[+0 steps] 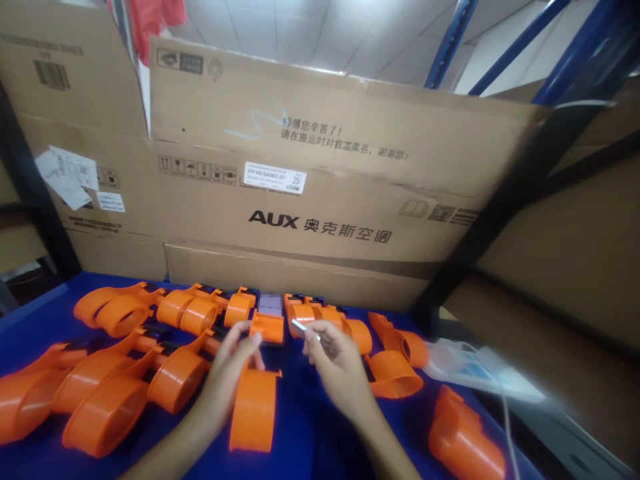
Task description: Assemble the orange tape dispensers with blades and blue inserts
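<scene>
My left hand [233,357] is closed on an orange plastic tape dispenser [254,410], a wide loop with a narrow upper end, held in front of me with the loop hanging down. Between the thumb and fingers of my right hand [336,360] is a small, flat, silvery metal strip [299,326], pointing up and left. The two hands are apart, and the strip does not touch the dispenser. Just beyond them, an orange piece [269,327] stands against a phone-like device [271,305] with a lit screen.
Several more orange dispensers, some with dark ends, lie in rows at left [107,413] and right [397,373] on the blue table surface [300,440]. Big cardboard panels [325,193] stand behind. A clear plastic bag [465,363] and white cable [506,420] lie at right, beside a dark post [465,240].
</scene>
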### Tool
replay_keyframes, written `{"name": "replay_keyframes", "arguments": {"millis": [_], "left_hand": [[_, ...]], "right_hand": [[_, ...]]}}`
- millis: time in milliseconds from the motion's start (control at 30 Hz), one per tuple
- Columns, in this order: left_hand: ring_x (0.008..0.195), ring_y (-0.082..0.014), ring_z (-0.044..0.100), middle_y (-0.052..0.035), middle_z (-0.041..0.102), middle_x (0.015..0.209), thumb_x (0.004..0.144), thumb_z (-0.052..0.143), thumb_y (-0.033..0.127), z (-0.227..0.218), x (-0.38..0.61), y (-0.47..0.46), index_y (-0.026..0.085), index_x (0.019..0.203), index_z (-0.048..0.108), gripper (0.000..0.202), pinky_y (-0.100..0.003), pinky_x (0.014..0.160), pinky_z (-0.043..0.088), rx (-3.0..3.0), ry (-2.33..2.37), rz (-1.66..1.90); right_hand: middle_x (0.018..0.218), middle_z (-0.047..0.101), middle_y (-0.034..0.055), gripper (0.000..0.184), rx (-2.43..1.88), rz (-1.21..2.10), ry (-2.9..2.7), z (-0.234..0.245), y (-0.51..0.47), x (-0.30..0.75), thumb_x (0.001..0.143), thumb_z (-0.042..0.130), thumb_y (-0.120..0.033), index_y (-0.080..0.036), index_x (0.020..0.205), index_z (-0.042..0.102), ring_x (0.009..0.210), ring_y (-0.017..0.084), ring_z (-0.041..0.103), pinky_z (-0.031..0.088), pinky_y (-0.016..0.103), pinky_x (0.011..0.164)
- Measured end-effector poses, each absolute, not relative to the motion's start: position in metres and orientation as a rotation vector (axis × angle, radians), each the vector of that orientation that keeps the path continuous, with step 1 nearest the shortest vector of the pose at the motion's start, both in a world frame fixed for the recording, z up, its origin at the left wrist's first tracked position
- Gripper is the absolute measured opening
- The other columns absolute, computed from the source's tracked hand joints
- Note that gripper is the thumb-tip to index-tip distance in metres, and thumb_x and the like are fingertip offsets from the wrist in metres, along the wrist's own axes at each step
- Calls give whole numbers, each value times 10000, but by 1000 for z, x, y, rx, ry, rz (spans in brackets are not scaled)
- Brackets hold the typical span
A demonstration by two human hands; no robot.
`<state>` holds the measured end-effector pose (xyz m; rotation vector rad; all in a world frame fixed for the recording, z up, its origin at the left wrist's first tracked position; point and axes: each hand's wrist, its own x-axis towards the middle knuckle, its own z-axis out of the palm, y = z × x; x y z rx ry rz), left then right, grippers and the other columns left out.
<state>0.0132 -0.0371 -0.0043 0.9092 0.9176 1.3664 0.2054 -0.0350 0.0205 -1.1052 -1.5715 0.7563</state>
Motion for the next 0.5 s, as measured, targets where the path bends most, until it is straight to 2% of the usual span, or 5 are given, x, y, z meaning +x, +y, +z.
{"name": "replay_keyframes", "arguments": {"millis": [233, 500], "left_hand": [[502, -115, 542, 23, 640, 571, 784, 722, 525, -10, 14, -34, 208, 764, 577, 349, -204, 536, 417, 937, 876, 1330], [466, -120, 535, 31, 638, 545, 791, 714, 527, -20, 12, -23, 219, 753, 542, 354, -221, 528, 431, 974, 814, 1271]], "right_hand": [[724, 632, 11, 345, -1077, 892, -1445, 21, -31, 203, 915, 626, -533, -191, 943, 664, 551, 123, 530, 408, 221, 458], [734, 627, 13, 341, -1078, 908, -1429, 20, -29, 205, 932, 611, -523, -186, 944, 663, 560, 123, 513, 388, 216, 457]]}}
